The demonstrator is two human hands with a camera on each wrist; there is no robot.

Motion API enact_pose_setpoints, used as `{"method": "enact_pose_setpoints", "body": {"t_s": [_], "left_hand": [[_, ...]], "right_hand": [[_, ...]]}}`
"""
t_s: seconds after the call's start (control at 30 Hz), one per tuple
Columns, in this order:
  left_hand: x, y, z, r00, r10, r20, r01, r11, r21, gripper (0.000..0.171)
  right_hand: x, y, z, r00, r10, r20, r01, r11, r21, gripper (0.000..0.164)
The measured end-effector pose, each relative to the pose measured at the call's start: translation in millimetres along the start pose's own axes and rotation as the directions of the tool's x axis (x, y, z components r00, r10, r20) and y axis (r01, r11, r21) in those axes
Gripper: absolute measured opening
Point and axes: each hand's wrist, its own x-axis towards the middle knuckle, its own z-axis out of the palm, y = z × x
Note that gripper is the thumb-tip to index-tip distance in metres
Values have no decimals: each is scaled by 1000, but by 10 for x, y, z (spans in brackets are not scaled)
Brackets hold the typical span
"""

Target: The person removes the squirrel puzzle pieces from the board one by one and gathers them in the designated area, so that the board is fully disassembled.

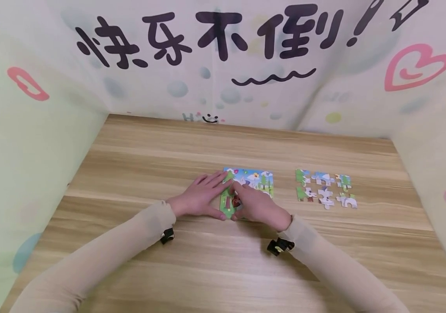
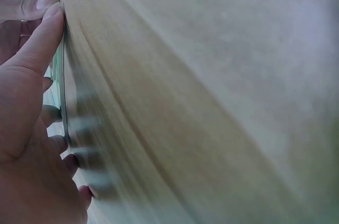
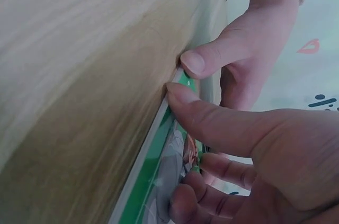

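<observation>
A colourful jigsaw puzzle (image 1: 263, 178) with a blue sky and green ground lies flat in the middle of the table. My left hand (image 1: 199, 196) rests along its left side, fingers spread and fairly straight, thumb at the near corner. Over the puzzle's near part, my right hand (image 1: 257, 204) bends its fingers round a puzzle piece (image 1: 236, 201) with a brown and red figure. In the right wrist view its thumb (image 3: 183, 97) is at the green front edge, close to the left thumb (image 3: 195, 64), and its curled fingertips touch the picture surface. The right palm hides part of the puzzle.
Several loose puzzle pieces (image 1: 326, 196) lie in two rows to the right of the puzzle. The wood-grain table (image 1: 148, 148) meets a printed cloth backdrop (image 1: 215, 93) at the back, with cloth walls on both sides.
</observation>
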Motion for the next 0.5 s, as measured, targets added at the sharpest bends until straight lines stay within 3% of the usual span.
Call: {"method": "enact_pose_setpoints", "body": {"t_s": [0.5], "left_hand": [[-30,25,-29,1000,-3,1,3,1000,0,104]], "right_hand": [[-11,0,53,999,-35,-39,34,999,-13,60]]}}
